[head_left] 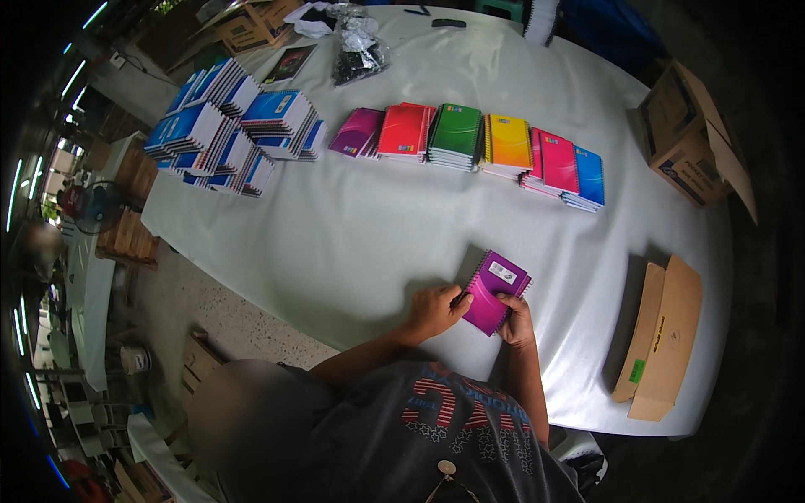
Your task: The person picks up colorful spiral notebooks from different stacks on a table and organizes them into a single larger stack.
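In front of me is a purple spiral notebook with a white label near its top edge. Wire rings show along both its left and right sides, so more than one notebook may be stacked here. My right hand grips it at the lower right, thumb on top of the cover. At the left edge, the curled fingers of my left hand close on the spiral side; their tips are partly hidden. Farther off, a row of notebook piles runs across the table: purple, red, green, yellow, pink and blue.
Large stacks of blue-covered notebooks stand at the far left of the cloth-covered table. A plastic bag lies behind them. On the right are an open carton and a flattened cardboard box. Another carton is at the back.
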A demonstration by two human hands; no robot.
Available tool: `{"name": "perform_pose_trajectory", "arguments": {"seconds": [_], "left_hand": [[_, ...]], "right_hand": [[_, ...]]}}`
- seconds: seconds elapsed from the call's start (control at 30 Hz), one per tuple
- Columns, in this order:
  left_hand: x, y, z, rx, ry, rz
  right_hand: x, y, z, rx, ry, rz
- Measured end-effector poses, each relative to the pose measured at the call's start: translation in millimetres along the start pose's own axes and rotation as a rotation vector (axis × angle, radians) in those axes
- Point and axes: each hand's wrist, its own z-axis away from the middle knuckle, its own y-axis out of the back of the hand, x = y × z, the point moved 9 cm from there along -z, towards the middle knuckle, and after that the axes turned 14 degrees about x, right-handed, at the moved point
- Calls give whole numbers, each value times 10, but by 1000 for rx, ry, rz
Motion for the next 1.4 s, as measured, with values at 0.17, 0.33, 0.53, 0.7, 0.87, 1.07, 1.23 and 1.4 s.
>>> {"name": "perform_pose_trajectory", "arguments": {"seconds": [0.17, 0.33, 0.53, 0.7, 0.87, 1.07, 1.23, 1.4], "left_hand": [[-7, 4, 0, -6, -2, 0], [-32, -21, 13, -10, 13, 11], [-9, -6, 7, 0, -10, -6], [-24, -10, 12, -7, 17, -11], [-84, -73, -7, -33, 28, -83], [-155, 563, -1441, 247, -138, -274], [-1061, 617, -2294, 243, -355, -619], [-1069, 535, -2571, -24, -41, -632]], "right_hand": [[0, -58, 34, 10, -20, 0], [-9, -32, 20, 10, 0, 2], [-4, -34, 22, 21, -1, -5], [3, -26, 19, 9, -6, -5], [-1, -35, 20, -39, -9, 1], [-79, -85, 32, 15, 100, -7], [26, -182, -84, -69, -66, -149], [-53, -119, -51, -98, -75, -224]]}}
